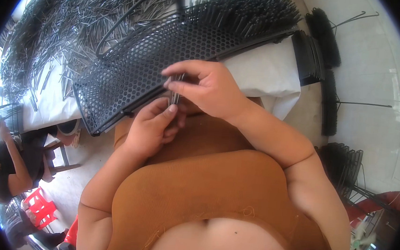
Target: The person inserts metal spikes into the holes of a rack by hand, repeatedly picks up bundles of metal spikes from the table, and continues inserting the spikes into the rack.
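My left hand (153,125) pinches the lower ends of a small bundle of thin dark metal strips (176,94) between thumb and fingers. Above it, my right hand (214,88) is closed around the upper part of the same bundle, its thumb and forefinger bent toward each other. Both hands are at the near edge of a black tray (168,54) full of hexagonal holes. Upright black sticks (246,13) stand densely in the tray's far right part. My fingers partly cover the strips, so how many there are cannot be made out.
A large heap of loose thin strips (76,26) covers the white-sheeted table at the far left. Black racks of bristly pieces (324,36) stand on the pale floor at the right. Another person (18,167) sits at the left, near a red plastic chair (40,208).
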The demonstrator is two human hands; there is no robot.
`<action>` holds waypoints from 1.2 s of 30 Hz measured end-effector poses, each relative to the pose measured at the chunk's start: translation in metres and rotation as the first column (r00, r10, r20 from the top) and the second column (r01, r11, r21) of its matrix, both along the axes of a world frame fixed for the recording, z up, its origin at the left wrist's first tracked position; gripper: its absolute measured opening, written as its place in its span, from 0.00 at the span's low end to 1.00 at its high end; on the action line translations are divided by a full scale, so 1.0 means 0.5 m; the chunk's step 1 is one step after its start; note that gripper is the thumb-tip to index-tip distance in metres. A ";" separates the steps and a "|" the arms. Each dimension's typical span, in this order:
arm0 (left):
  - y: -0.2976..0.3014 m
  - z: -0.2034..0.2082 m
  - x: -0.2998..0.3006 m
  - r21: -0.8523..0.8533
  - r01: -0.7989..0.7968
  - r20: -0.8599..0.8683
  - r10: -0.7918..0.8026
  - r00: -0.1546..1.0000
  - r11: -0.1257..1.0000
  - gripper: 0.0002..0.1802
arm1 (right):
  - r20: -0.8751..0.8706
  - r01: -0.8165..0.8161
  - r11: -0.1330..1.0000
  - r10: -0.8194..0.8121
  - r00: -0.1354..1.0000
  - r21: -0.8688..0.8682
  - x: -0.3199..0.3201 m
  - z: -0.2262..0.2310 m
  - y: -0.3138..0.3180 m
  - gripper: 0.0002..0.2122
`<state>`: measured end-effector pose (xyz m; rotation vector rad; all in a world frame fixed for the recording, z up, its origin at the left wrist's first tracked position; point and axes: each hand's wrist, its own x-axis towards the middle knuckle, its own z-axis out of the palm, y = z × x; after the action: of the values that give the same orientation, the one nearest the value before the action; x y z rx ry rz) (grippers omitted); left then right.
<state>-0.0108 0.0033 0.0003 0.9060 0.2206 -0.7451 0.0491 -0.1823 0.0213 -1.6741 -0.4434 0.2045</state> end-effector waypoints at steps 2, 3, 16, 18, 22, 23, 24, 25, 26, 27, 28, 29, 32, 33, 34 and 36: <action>-0.001 -0.004 -0.002 -0.020 0.023 -0.019 -0.023 1.000 1.000 0.09 | -0.235 -0.078 0.995 0.091 0.968 0.063 0.007 -0.002 -0.005 0.10; -0.002 -0.002 -0.001 -0.020 0.024 -0.020 -0.025 1.000 0.999 0.09 | -0.235 -0.076 0.995 0.089 0.968 0.063 0.010 0.004 -0.010 0.10; -0.016 -0.009 0.011 0.300 0.093 0.029 -0.106 0.994 0.949 0.14 | 0.510 0.628 0.759 -0.615 0.601 0.174 0.095 -0.021 -0.179 0.06; -0.015 -0.007 0.011 0.314 0.090 0.029 -0.105 0.994 0.945 0.14 | 0.533 0.629 0.763 -0.599 0.597 0.152 0.098 -0.029 -0.175 0.06; -0.012 -0.010 0.009 0.303 0.095 0.019 -0.106 0.994 0.948 0.15 | 0.564 0.636 0.769 -0.552 0.614 0.061 0.102 -0.010 -0.173 0.06; -0.012 -0.011 0.010 0.302 0.097 0.024 -0.110 0.994 0.948 0.15 | 0.544 0.627 0.778 -0.546 0.637 0.047 0.106 -0.004 -0.173 0.06; -0.012 -0.012 0.010 0.301 0.097 0.025 -0.109 0.994 0.949 0.15 | 0.523 0.616 0.787 -0.539 0.660 0.033 0.109 -0.001 -0.174 0.05; -0.011 -0.012 0.009 0.304 0.096 0.030 -0.110 0.993 0.948 0.15 | 0.524 0.615 0.787 -0.538 0.661 0.033 0.111 -0.002 -0.177 0.05; -0.010 -0.013 0.008 0.307 0.093 0.034 -0.109 0.993 0.947 0.15 | 0.455 0.631 0.774 -0.584 0.673 0.060 0.114 -0.006 -0.180 0.05; -0.009 -0.013 0.007 0.308 0.089 0.033 -0.104 0.994 0.947 0.15 | 0.382 0.647 0.758 -0.624 0.682 0.085 0.117 -0.010 -0.181 0.05; -0.010 -0.012 0.008 0.304 0.084 0.030 -0.098 0.995 0.949 0.15 | 0.380 0.643 0.761 -0.621 0.685 0.085 0.121 -0.013 -0.180 0.05; -0.011 -0.011 0.008 0.299 0.083 0.026 -0.096 0.995 0.951 0.15 | 0.306 0.642 0.742 -0.667 0.679 0.193 0.123 -0.014 -0.180 0.05; -0.015 -0.012 0.009 0.292 0.077 0.029 -0.089 0.996 0.953 0.14 | 0.268 0.658 0.703 -0.711 0.650 0.271 0.125 -0.019 -0.177 0.05; -0.015 -0.011 0.009 0.293 0.078 0.028 -0.090 0.996 0.953 0.14 | 0.310 0.677 0.694 -0.718 0.623 0.246 0.125 -0.020 -0.177 0.05; -0.015 -0.011 0.010 0.301 0.084 0.034 -0.099 0.995 0.950 0.14 | 0.310 0.678 0.693 -0.719 0.622 0.246 0.124 -0.019 -0.176 0.05; -0.015 -0.011 0.010 0.308 0.088 0.040 -0.106 0.994 0.947 0.14 | 0.536 0.685 0.729 -0.583 0.611 0.012 0.122 -0.014 -0.175 0.05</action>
<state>-0.0057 -0.0044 -0.0052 1.2386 0.2471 -0.7880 0.1100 -0.2697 0.0144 -1.9760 -0.1757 -0.7833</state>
